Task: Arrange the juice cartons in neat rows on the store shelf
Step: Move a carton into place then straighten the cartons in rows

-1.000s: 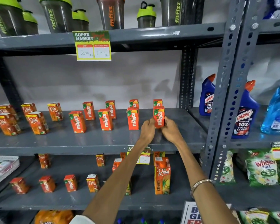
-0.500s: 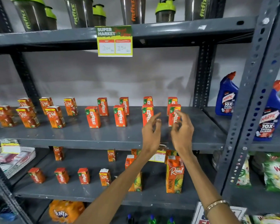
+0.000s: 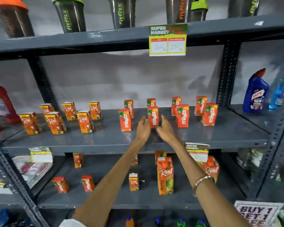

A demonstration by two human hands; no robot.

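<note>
Head view: both hands reach to the middle shelf (image 3: 105, 141) on either side of one Maaza carton (image 3: 152, 116) in the front row. The left hand (image 3: 143, 130) is just left of it and the right hand (image 3: 165, 131) just right and below; both are open, fingers spread, and neither grip closes on anything. Motion blur hides whether a fingertip touches the carton. That carton stands upright, long axis vertical, its printed orange face turned out toward the camera with the brand name running up the side. Three more front cartons stand the same way: one to the left (image 3: 125, 120) and two to the right (image 3: 182, 116) (image 3: 209, 114). A back row of four (image 3: 176, 105) stands behind them. Left on the same shelf, Real cartons (image 3: 85, 122) stand upright in two looser rows, slightly angled. A bracelet (image 3: 202, 181) circles the right wrist.
</note>
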